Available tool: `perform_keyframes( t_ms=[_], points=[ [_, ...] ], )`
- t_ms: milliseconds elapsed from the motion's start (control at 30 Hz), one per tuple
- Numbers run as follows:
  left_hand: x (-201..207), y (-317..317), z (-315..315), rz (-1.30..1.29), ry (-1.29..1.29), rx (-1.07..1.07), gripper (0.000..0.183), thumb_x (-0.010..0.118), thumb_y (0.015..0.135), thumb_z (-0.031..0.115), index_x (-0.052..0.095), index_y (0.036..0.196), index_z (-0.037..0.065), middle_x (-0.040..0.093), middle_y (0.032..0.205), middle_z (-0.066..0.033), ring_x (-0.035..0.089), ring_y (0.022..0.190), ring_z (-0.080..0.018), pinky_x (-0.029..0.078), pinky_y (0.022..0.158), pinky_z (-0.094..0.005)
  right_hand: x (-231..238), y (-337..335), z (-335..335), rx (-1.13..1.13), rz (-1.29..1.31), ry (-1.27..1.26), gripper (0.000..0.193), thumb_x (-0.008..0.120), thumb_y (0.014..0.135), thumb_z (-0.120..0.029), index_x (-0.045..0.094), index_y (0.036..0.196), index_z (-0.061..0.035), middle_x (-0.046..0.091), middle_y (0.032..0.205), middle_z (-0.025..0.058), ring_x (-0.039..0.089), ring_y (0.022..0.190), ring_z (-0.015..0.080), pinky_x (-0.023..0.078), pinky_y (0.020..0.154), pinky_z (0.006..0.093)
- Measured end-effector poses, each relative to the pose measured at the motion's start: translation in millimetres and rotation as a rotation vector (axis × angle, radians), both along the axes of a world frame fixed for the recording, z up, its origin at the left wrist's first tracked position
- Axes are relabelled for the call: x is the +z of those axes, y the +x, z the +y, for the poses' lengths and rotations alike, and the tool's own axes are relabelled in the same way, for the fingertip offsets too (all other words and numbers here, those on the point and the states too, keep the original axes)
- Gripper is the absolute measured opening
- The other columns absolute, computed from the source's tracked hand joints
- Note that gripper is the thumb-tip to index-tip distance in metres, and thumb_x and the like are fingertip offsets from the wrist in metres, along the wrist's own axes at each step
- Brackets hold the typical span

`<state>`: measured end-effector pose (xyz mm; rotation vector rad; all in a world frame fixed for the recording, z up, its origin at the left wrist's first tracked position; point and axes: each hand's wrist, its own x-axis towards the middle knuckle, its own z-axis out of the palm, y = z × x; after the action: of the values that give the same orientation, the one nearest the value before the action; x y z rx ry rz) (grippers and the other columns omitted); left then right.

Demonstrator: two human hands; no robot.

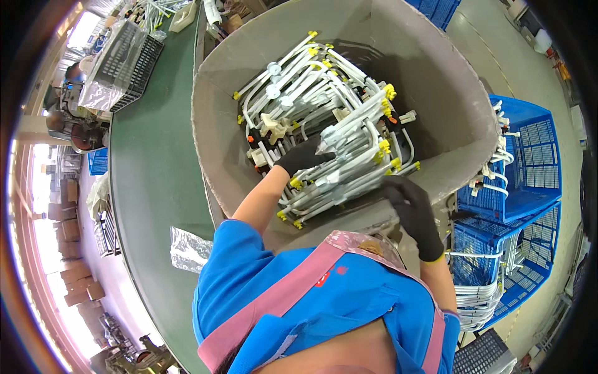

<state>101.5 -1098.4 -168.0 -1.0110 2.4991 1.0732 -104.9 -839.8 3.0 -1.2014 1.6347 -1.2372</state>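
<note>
A pile of bent white tubes (pixel 358 140) with yellow end caps lies in a large grey bin (pixel 436 75) right in front of me. Some tubes carry cream plastic fittings (pixel 273 128) and small black parts with orange dots. My left hand (pixel 305 157), in a black glove, reaches into the bin and is closed on a white tube at the near left of the pile. Its fingertips are partly hidden among the tubes. Near the bin's front right rim hovers my right hand (pixel 411 212), also black-gloved, fingers apart and loosely curled, holding nothing.
Left of the bin runs a green worktable (pixel 149 162) with a clear plastic bag (pixel 190 249) on it. A dark crate (pixel 134 65) stands at its far end. On the right, blue crates (pixel 536 149) hold more white tubes. Another person (pixel 73 71) is at the far left.
</note>
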Motion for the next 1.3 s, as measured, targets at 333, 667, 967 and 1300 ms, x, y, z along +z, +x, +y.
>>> perform_keyframes(
  t_ms=[333, 667, 967, 1300],
  points=[
    [113.6, -80.2, 84.3, 0.382, -0.812, -0.082, 0.056, 0.064, 0.082, 0.043, 0.053, 0.121, 0.003, 0.063, 0.104, -0.0216, 0.062, 0.092, -0.0379, 0.049, 0.075, -0.0472, -54.6, -96.7, 296.7, -0.915, -0.218, 0.172, 0.026, 0.051, 0.096, -0.021, 0.061, 0.107, 0.0006, 0.065, 0.093, 0.0101, 0.063, 0.08, 0.0165, 0.05, 0.072, 0.0279],
    [157.2, -264.1, 341.9, 0.849, -0.237, -0.568, 0.033, 0.068, 0.082, 0.02, 0.063, 0.111, 0.006, 0.066, 0.099, -0.0171, 0.064, 0.087, -0.0337, 0.05, 0.076, -0.0395, -110.5, -76.0, 479.0, -1.115, -0.244, 0.12, 0.021, 0.055, 0.093, -0.013, 0.061, 0.105, 0.0025, 0.065, 0.087, 0.0078, 0.063, 0.076, 0.0159, 0.05, 0.07, 0.0279],
    [82.6, -374.6, 437.0, 0.435, 0.08, -0.858, 0.026, 0.061, 0.088, 0.023, 0.065, 0.109, 0.008, 0.067, 0.068, -0.0095, 0.062, 0.054, -0.0159, 0.049, 0.055, -0.0313, -111.3, -66.8, 540.0, -1.461, -0.211, 0.148, 0.024, 0.055, 0.094, -0.018, 0.062, 0.103, 0.0029, 0.065, 0.085, 0.0078, 0.062, 0.075, 0.0145, 0.049, 0.068, 0.029],
    [-84.1, -591.0, 403.5, 0.424, 0.376, -0.732, 0.02, 0.054, 0.087, 0.018, 0.066, 0.097, 0.006, 0.066, 0.076, -0.0067, 0.061, 0.063, -0.0171, 0.05, 0.061, -0.0322, -119.0, -96.5, 533.9, -1.671, -0.358, 0.164, 0.03, 0.057, 0.094, -0.024, 0.06, 0.107, 0.003, 0.065, 0.089, 0.0089, 0.062, 0.078, 0.0165, 0.049, 0.07, 0.0292]
  ],
)
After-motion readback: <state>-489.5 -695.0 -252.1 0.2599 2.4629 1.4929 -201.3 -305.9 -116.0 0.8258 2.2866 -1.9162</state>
